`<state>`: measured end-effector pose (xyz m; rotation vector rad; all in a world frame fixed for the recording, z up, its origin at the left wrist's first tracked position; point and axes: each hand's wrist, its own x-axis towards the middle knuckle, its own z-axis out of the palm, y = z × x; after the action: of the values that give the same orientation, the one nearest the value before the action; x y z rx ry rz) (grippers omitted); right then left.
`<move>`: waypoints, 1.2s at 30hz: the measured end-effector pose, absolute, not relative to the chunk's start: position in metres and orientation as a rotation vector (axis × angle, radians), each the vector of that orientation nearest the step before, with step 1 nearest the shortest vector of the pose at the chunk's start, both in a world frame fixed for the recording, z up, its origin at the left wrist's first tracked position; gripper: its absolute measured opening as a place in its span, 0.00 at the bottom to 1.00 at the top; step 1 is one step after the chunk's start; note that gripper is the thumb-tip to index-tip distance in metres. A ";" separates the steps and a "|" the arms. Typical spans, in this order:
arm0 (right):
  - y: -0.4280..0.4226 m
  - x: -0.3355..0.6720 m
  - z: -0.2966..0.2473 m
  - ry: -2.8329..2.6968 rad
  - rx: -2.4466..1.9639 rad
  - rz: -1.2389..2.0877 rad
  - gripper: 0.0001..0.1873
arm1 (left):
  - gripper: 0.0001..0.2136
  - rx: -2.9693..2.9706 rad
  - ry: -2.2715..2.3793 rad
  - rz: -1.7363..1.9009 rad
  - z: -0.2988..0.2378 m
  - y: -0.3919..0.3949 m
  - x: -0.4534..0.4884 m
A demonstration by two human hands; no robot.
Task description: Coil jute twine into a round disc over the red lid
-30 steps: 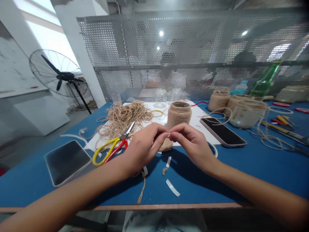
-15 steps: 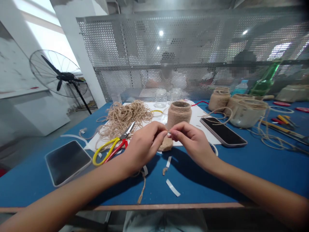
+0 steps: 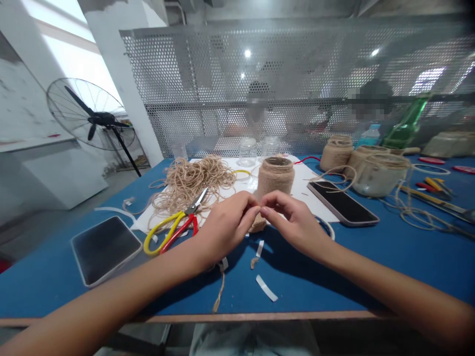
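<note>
Fingertip to fingertip, my left hand (image 3: 232, 222) and my right hand (image 3: 295, 222) are pinched closed over the table. Whatever lies between the fingertips is too small or hidden to make out. Right behind them stands a jar wrapped in twine (image 3: 276, 175). Partly covered by my hands, a flat coil of twine (image 3: 259, 225) lies below. Scissors (image 3: 176, 225) with one yellow and one red handle rest beside my left hand, blades pointing away. Beyond them is a loose heap of twine (image 3: 200, 170). Small white strips (image 3: 266, 288) and a twine scrap (image 3: 218, 291) lie nearer me.
A phone (image 3: 343, 202) lies to the right, a dark tablet-like device (image 3: 106, 249) to the left. More twine-wrapped jars (image 3: 336, 153), a green bottle (image 3: 408, 123) and tools (image 3: 434, 185) sit at the right. Clear glass jars (image 3: 247, 151) stand before a perforated metal screen (image 3: 222, 74).
My hands have dipped slightly and their fingertips have come closer together. A small pale bit seen between them earlier is now hidden. The things on the table stay put.
</note>
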<state>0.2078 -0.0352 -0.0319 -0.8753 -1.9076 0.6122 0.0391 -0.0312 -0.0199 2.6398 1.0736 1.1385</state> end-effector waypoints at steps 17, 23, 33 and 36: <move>-0.027 0.226 -0.031 -1.887 -1.007 0.421 0.06 | 0.07 2.461 1.241 1.093 -0.005 -0.020 0.021; -0.028 0.222 -0.028 -1.927 -0.986 0.443 0.07 | 0.07 2.554 1.138 1.079 -0.006 -0.017 0.023; -0.028 0.220 -0.027 -1.945 -0.951 0.581 0.08 | 0.08 2.731 1.106 0.927 -0.007 -0.021 0.023; -0.021 0.230 -0.027 -1.834 -1.012 0.566 0.08 | 0.08 2.737 1.168 1.004 -0.001 -0.013 0.012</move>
<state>0.2299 -0.0212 -0.0273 -1.0123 -1.8337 0.5664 0.0124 -0.0129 -0.0009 2.7370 1.1675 1.0045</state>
